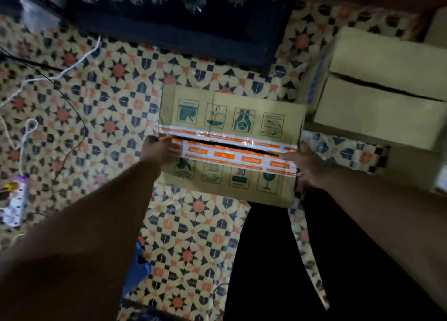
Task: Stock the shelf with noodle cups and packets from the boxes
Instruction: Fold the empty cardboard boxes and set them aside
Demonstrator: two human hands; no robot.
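On the patterned tile floor [101,107] in front of me, both my hands are at the seam of a brown cardboard box [229,117].

Orange-and-white tape [227,155] runs along both top flaps, which stand slightly apart with a dark slit between them, and green handling symbols are printed on each flap. My left hand [156,148] holds the box's left end at the seam, fingers curled over the near flap's taped edge. My right hand [306,164] lies at the right end, fingers stretched flat towards the slit. Just right of this box sits a second, plain brown cardboard box [382,102], flaps closed. Beyond both is a dark shelf base [183,37]; white string [72,64] trails across the floor on the left.
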